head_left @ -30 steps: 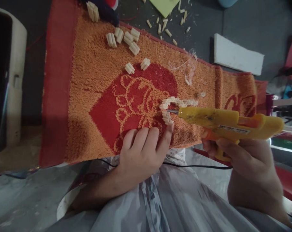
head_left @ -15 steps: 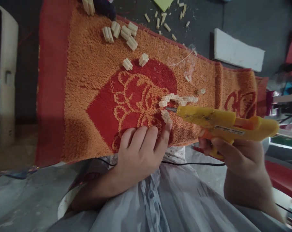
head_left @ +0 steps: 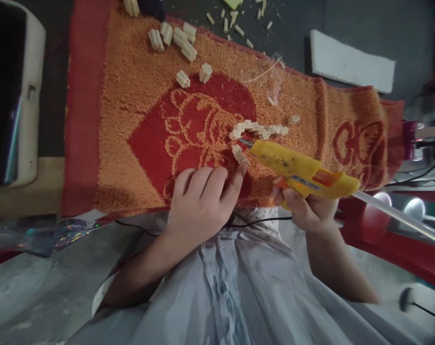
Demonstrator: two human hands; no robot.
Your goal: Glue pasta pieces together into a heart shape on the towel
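Note:
My right hand is wrapped round the handle of a yellow hot glue gun, with a finger at its orange trigger. A clear glue stick sticks out of the back. The metal nozzle points left, between a small bundle of pale sticks and a curved chain of joined stick bundles. My left hand rests on the orange and red towel, its fingers curled and the forefinger extended onto the small bundle. The left thumb is hidden.
Several loose stick bundles lie on the towel's upper part. Short cut sticks are scattered on the dark table beyond. A white block sits at the back right, a white-framed device at far left. A black cable crosses below the towel.
The glue gun now slants more, its rear lower and further left, and the glue stick behind it has come into sight. My left forefinger stays on the small bundle. The whole view has shifted slightly.

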